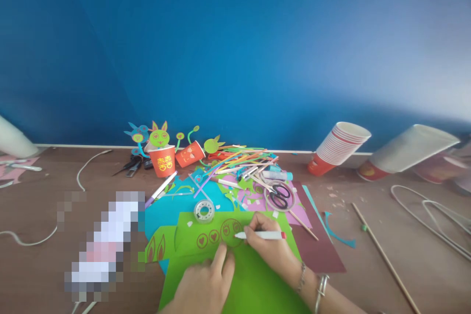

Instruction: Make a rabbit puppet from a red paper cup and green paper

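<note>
A sheet of green paper (pixel 253 284) lies in front of me, with two small heart circles and a larger round face with lashed eyes drawn on it in reddish-brown. My right hand (pixel 271 253) grips a white marker (pixel 268 235) with a red end, its tip at the right side of the drawn face (pixel 231 235). Below the drawings, my left hand (pixel 206 280) presses on the sheet with its index finger stretched out and holds nothing. A smaller green piece with two drawn ears (pixel 156 248) lies to the left.
Behind the sheet are a tape roll (pixel 203 210), scissors (pixel 279 195), a glue stick (pixel 277 175) and many coloured strips (pixel 235 159). Decorated red cups (pixel 163 162) stand back left; stacked paper cups (pixel 338 149) lean back right. A wooden stick (pixel 384 255) and cables lie rightward.
</note>
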`<action>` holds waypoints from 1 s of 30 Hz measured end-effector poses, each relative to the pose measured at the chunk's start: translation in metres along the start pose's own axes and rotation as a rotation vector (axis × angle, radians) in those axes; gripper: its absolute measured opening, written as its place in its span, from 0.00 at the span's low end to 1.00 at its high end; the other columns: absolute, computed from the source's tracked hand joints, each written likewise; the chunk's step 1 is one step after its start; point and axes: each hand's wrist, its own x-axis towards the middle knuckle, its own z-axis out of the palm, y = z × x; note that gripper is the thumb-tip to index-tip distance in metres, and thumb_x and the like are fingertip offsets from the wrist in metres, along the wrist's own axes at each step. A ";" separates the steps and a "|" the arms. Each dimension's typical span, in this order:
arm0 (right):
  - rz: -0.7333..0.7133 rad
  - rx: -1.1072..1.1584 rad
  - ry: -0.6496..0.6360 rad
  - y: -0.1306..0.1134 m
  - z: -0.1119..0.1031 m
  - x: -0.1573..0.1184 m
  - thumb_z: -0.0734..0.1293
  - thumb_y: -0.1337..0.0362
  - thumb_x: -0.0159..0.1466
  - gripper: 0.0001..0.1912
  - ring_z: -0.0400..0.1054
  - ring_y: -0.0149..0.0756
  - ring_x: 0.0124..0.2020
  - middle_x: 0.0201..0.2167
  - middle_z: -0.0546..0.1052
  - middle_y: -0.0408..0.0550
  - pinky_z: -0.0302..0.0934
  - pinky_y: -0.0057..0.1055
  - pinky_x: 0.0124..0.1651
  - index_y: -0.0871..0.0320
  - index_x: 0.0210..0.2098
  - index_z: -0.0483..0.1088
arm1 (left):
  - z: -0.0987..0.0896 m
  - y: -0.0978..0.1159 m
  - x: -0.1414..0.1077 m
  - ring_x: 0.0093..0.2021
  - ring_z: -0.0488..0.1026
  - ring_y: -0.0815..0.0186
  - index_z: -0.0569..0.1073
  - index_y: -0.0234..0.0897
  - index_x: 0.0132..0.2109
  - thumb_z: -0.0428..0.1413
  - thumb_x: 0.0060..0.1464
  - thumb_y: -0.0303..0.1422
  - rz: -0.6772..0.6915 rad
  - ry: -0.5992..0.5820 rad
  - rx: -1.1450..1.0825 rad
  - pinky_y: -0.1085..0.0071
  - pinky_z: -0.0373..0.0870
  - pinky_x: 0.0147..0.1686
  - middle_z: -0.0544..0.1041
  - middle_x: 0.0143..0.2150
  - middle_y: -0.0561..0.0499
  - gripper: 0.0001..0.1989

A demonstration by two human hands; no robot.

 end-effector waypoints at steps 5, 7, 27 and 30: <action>0.003 0.032 -0.003 0.002 0.000 0.000 0.62 0.64 0.56 0.10 0.53 0.27 0.17 0.14 0.63 0.37 0.47 0.24 0.19 0.55 0.20 0.58 | 0.002 0.000 0.000 0.28 0.77 0.63 0.62 0.31 0.57 0.45 0.52 0.20 -0.012 0.027 -0.009 0.69 0.74 0.22 0.66 0.56 0.32 0.24; 0.000 0.011 -0.005 0.001 0.000 0.000 0.62 0.64 0.55 0.10 0.53 0.27 0.17 0.14 0.62 0.37 0.47 0.24 0.19 0.55 0.20 0.58 | 0.002 0.000 0.000 0.28 0.77 0.63 0.62 0.31 0.57 0.46 0.52 0.19 -0.010 0.034 -0.018 0.70 0.74 0.22 0.66 0.56 0.32 0.24; -0.023 -0.081 -0.013 -0.001 0.002 -0.002 0.63 0.65 0.55 0.11 0.51 0.26 0.18 0.15 0.59 0.36 0.45 0.24 0.20 0.56 0.19 0.57 | -0.009 0.001 -0.002 0.28 0.77 0.64 0.64 0.30 0.57 0.45 0.54 0.19 -0.003 0.016 -0.004 0.71 0.75 0.23 0.67 0.56 0.30 0.22; -0.026 -0.102 -0.016 -0.001 0.003 -0.002 0.63 0.65 0.55 0.11 0.51 0.26 0.18 0.15 0.60 0.36 0.45 0.24 0.21 0.56 0.19 0.57 | -0.009 0.002 -0.002 0.28 0.77 0.64 0.64 0.30 0.57 0.45 0.54 0.19 0.005 0.005 0.010 0.70 0.75 0.24 0.66 0.57 0.30 0.23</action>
